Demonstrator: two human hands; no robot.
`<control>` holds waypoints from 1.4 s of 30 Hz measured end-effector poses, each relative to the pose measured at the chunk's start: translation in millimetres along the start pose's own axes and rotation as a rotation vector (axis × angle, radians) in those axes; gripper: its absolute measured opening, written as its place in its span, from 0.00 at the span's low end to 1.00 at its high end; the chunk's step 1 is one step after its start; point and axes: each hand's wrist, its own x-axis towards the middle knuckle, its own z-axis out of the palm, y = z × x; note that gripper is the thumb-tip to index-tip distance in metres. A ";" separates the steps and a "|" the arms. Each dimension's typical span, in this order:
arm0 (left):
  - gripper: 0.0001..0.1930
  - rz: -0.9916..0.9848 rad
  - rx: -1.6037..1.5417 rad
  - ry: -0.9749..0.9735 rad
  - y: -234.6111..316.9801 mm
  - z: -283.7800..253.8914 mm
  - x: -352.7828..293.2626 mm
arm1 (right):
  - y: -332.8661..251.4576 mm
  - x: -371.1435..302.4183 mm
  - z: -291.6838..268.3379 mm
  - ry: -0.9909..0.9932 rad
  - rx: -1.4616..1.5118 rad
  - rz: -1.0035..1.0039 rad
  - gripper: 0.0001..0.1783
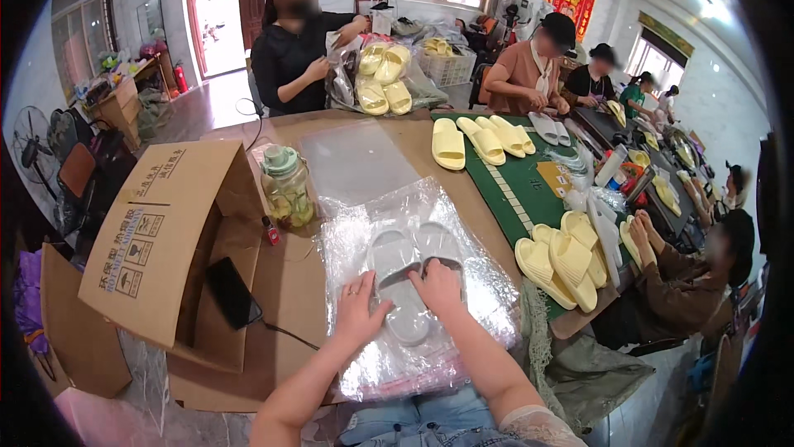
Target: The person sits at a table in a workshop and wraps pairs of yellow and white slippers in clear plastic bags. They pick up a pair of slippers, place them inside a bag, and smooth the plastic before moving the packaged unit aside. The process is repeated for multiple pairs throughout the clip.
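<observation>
In front of me a pair of grey slippers [405, 312] lies on a stack of clear plastic bags [356, 240]. Shiny film seems to cover part of the pair; I cannot tell how far inside a bag it is. My left hand [357, 315] rests at the left side of the slippers, thumb spread from the fingers. Over the slipper on the right, my right hand [440, 288] has its fingers bent a little at a strap edge and its thumb apart. Neither hand visibly closes around anything.
Left of the bags stand an open cardboard box [165, 240] holding a black phone [233, 291] on a cable, and a lidded glass jar [286, 191]. Yellow slippers [571, 257] sit on a green mat [504, 191] at right. Several co-workers handle slippers around the tables.
</observation>
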 end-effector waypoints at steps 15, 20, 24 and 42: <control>0.38 -0.054 -0.076 0.075 -7.9 8.9 0.5 | 15.9 -19.6 -19.3 0.092 0.326 -0.010 0.12; 0.31 -0.092 0.089 0.027 13.3 -0.2 0.2 | 63.1 -81.4 -80.4 -0.059 0.282 -0.100 0.11; 0.24 0.125 0.226 0.050 -9.9 12.1 -1.6 | 122.1 -152.2 -182.6 -0.058 0.269 0.038 0.12; 0.21 0.140 0.232 0.028 -2.9 12.0 -2.6 | 408.4 -269.2 -294.9 -0.246 0.494 0.779 0.09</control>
